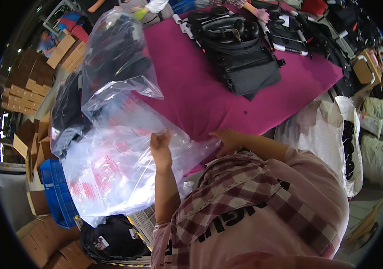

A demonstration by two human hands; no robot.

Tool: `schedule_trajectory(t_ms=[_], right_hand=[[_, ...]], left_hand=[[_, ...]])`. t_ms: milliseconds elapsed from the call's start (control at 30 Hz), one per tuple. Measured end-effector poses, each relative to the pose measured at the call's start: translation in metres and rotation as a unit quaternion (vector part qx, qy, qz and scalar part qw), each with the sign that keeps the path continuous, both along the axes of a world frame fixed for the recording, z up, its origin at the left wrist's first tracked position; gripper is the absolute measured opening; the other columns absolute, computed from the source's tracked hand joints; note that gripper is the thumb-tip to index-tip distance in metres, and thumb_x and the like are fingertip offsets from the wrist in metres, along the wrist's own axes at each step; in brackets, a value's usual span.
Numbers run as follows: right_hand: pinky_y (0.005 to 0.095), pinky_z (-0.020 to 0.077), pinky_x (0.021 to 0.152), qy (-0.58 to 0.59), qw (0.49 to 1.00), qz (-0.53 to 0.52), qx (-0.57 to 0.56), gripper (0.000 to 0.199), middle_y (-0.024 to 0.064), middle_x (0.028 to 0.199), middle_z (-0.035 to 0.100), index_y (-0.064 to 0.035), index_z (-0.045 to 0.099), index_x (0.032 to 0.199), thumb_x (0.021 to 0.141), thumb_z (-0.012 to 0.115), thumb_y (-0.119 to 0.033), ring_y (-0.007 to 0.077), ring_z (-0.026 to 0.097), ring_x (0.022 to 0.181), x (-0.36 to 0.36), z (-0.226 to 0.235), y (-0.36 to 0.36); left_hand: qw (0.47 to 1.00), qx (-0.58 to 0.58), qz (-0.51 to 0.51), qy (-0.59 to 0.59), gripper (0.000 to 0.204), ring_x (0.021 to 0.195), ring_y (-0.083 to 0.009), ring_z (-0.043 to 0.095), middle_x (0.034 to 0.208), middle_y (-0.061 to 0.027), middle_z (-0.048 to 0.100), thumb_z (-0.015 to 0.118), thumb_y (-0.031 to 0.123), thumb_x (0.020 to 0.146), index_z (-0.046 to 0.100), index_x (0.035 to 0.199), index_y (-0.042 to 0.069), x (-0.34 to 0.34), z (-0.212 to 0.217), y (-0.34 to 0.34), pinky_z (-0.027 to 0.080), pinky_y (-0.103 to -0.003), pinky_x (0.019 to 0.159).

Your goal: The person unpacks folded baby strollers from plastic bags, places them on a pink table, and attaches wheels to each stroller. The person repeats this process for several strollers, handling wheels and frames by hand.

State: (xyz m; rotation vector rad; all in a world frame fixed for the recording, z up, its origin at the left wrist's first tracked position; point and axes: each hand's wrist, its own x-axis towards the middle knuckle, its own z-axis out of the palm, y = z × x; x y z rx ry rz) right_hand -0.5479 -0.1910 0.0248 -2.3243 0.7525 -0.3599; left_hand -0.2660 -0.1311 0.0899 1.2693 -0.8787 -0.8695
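A stack of clear plastic bags (111,166) with red print spreads over the left part of the table in front of me. My right hand (228,140) pinches a corner of the top plastic bag, which is drawn out toward it. Over the middle of the bags is my left hand (160,144), raised, its fingers blurred, so whether they hold the film cannot be made out. A folded black stroller (240,49) with white frame ends lies on the magenta table cover (191,107), beyond my hands.
A bagged black item (120,54) lies at far left. Blue crates (57,193) and cartons (28,94) stand left of the table. White sacks (310,130) are at right. Across the table, a co-worker's hand (261,15) is by another folded frame (285,33).
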Motion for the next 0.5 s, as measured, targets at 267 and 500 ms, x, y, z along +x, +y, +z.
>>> schedule_trajectory(t_ms=[267, 500], right_hand=[[0.0322, 0.0514, 0.069, -0.116, 0.987, 0.028, 0.106, 0.014, 0.0095, 0.081, 0.069, -0.0039, 0.068, 0.091, 0.078, 0.068, -0.01, 0.0158, 0.065, 0.074, -0.03, 0.042, -0.133], [0.0385, 0.0501, 0.082, -0.101, 0.961, -0.256, -0.006, 0.017, 0.0149, 0.094, 0.067, -0.0055, 0.067, 0.093, 0.078, 0.065, -0.013, 0.031, 0.063, 0.092, -0.198, 0.012, -0.275]], left_hand=[[0.984, 0.01, -0.171, 0.05, 0.028, 0.069, -0.0143, 0.053, 0.08, -0.0049, 0.053, 0.036, -0.015, 0.075, 0.048, 0.089, 0.006, -0.158, 0.056, -0.097, 0.045, -0.026, 0.066], [0.956, 0.019, 0.127, -0.262, 0.02, 0.067, -0.013, 0.048, 0.09, -0.0077, 0.055, 0.05, -0.006, 0.081, 0.053, 0.1, 0.002, -0.151, 0.038, -0.186, 0.041, -0.027, 0.06]])
